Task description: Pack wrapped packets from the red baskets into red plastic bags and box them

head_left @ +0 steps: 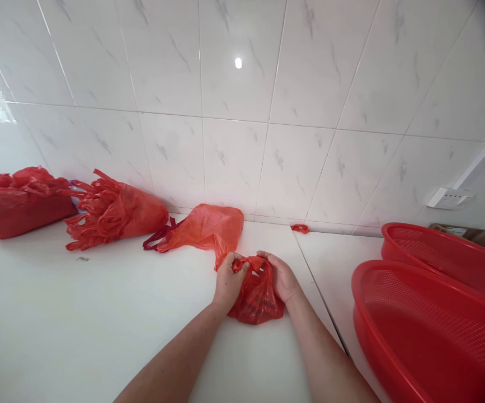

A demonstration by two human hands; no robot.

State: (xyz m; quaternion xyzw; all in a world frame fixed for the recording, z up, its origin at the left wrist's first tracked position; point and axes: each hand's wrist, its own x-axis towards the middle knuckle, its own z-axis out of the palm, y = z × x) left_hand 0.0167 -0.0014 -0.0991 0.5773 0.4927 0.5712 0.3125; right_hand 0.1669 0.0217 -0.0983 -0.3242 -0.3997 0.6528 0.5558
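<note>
A small red plastic bag (259,302) rests on the white table in front of me, bulging with dark contents that I cannot make out. My left hand (229,282) is closed on its gathered top, thumb and fingers pinching the plastic. Around the bag's right side curls my right hand (283,279), its fingertips at the upper edge and partly hidden. Just behind my left hand lies a flat, loose red plastic bag (208,226), with darker red handles at its left end.
Along the tiled wall stand a bundle of red bags (128,212) and a fuller red bag (24,204) at far left. A red scrap (300,228) lies near the wall. Two red perforated baskets (368,302) fill the right side. A seam crosses the table beside my right arm.
</note>
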